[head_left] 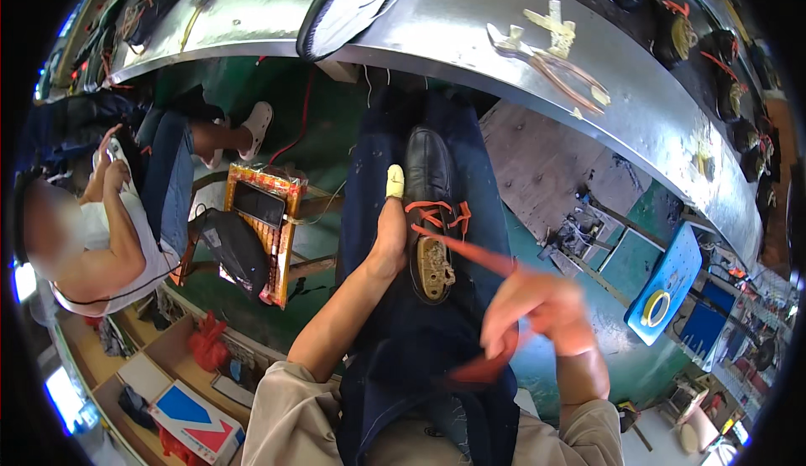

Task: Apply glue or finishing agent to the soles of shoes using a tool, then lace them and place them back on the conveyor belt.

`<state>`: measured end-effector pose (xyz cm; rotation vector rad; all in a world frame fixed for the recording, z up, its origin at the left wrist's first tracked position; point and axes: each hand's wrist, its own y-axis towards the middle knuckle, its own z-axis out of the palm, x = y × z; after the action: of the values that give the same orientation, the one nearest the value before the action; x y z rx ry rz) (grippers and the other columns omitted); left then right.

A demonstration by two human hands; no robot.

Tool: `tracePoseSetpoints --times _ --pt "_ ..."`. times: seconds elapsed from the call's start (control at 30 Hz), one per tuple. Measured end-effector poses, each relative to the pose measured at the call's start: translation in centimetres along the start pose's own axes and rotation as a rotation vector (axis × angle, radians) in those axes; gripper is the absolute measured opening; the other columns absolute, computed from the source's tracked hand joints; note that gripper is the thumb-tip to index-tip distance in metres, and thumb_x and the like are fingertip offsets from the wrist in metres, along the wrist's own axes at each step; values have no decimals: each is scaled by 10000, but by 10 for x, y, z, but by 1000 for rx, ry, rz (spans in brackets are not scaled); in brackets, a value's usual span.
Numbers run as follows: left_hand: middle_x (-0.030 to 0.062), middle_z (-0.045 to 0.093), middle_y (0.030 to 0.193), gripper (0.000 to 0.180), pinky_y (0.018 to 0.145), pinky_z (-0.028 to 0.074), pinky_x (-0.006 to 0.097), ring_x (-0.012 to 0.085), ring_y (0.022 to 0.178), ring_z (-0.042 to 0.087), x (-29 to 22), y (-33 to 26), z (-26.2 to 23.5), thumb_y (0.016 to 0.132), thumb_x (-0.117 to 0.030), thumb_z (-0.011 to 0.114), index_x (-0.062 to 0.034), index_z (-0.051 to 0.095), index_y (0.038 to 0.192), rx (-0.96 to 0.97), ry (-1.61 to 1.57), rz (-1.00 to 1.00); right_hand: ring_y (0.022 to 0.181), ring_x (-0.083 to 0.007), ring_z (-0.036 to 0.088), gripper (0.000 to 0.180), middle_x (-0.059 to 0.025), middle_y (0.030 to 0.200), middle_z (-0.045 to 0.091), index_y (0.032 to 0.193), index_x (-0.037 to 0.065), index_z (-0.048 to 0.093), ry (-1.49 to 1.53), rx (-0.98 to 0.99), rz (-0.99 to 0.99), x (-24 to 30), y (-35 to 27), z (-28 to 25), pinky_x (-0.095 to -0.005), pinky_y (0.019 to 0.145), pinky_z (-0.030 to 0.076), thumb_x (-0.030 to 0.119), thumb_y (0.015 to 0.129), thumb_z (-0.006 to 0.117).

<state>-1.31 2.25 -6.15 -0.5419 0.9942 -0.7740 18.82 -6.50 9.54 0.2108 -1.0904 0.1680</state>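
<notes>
A black leather shoe (pixel 430 168) lies along my lap, toe pointing away from me. A tan last (pixel 433 266) shows in its heel opening, and orange lacing (pixel 437 212) crosses its upper. My left hand (pixel 388 235) is against the shoe's left side, its thumb stretched along it under a yellow cover (pixel 395 180); its other fingers are hidden beneath the shoe. To the right of the heel, my right hand (pixel 537 306) is blurred by motion, closed on an orange lace (pixel 470 253). That lace stretches taut from the shoe to the hand, and a loose part hangs below.
On the metal bench (pixel 437 25) ahead lie pincers (pixel 550 67) and a white-soled shoe (pixel 353 8). More shoes line the right side. A person (pixel 126 222) sits at left, beside a stool (pixel 285 239) holding a phone and black bag. A blue board (pixel 667 285) bears a tape roll.
</notes>
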Motion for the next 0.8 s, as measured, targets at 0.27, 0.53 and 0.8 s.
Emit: tracePoseSetpoints --times 0.27,0.53,0.8 --pt "179 642 1358 835 891 625 485 356 1144 697 -41 -35 31 1009 -745 381 -73 472 1497 -54 -8 -2 931 -199 713 362 -143 1195 698 1293 56 661 -673 -631 261 2 35 -83 -326 814 569 317 1043 658" --pt "144 516 1458 621 1176 374 378 293 1389 486 -41 40 29 993 -91 585 -99 387 1582 -78 260 288 1184 -304 608 413 -79 1279 656 1281 119 706 -1959 -527 -253 -4 134 -153 -426 1024 453 305 917 764" --pt "139 618 1370 543 1058 484 347 236 1267 601 -50 31 4 971 -60 578 -71 469 1503 82 671 536 756 -245 629 330 -96 859 638 1152 54 676 -1478 -546 20 12 124 -115 -375 729 475 333 978 710"
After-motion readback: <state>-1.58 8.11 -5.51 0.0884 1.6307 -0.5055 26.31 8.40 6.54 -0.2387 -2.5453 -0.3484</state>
